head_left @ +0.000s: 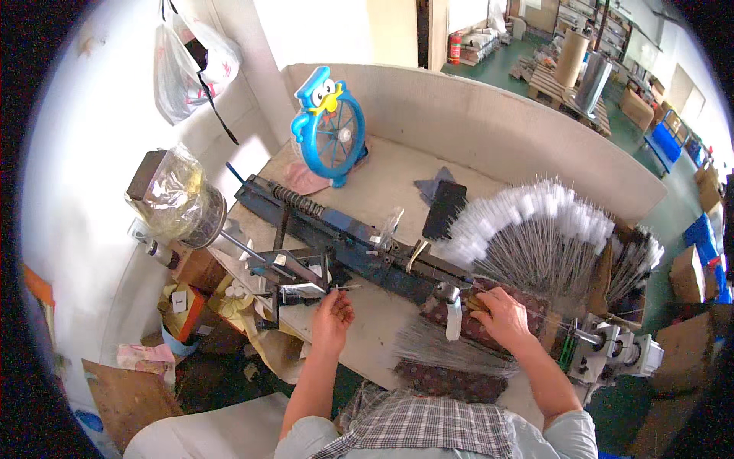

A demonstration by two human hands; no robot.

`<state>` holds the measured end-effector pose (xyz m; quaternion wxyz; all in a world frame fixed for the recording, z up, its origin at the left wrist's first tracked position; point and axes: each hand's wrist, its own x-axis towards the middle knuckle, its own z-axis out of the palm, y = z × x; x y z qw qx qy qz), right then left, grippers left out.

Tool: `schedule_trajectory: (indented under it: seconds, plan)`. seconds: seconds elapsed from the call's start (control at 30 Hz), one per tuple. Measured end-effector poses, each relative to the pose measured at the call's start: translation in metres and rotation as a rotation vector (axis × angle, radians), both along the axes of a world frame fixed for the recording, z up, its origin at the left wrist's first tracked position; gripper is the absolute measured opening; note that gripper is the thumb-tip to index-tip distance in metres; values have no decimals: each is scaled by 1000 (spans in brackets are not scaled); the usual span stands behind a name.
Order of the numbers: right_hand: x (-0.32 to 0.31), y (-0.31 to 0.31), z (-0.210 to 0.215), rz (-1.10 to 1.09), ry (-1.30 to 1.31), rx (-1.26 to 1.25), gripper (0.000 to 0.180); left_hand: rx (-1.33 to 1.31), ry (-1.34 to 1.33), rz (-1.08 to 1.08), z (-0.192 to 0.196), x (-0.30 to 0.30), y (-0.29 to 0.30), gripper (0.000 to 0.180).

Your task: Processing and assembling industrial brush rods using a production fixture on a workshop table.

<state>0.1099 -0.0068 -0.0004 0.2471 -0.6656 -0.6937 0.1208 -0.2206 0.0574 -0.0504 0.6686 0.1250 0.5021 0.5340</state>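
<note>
My left hand (333,315) is closed beside a small black metal frame (294,289) on the bench. A thin, short piece sticks out at its fingertips, too small to name. My right hand (501,315) has its fingers bent together over a small brass-coloured part, mostly hidden, at the right end of a long dark metal machine (359,249). A white lever (453,317) hangs from that machine, left of my right hand. Below the right hand lies a bundle of bare thin wires (440,348). Beyond it fans a big pile of white-tipped wire brushes (535,229).
A blue duck-shaped fan (329,130) and a black phone (445,209) stand behind the machine. A motor-like metal unit (615,350) sits at the right edge. A plastic-covered lamp-like head (177,195) rises at the left. A low partition (489,115) bounds the bench.
</note>
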Motion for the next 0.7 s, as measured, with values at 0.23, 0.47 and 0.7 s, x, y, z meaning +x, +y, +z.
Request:
schedule_trajectory:
  seconds: [0.23, 0.47, 0.7]
  plan:
    - [10, -2, 6, 64, -54, -304, 27, -15, -235, 151, -27, 5, 8, 14]
    - [14, -44, 41, 270, 145, -188, 27, 131, 14, 187, 4, 37, -23, 11]
    - [57, -33, 66, -10, 189, 191, 21, 317, 39, -599, 63, 180, -61, 13]
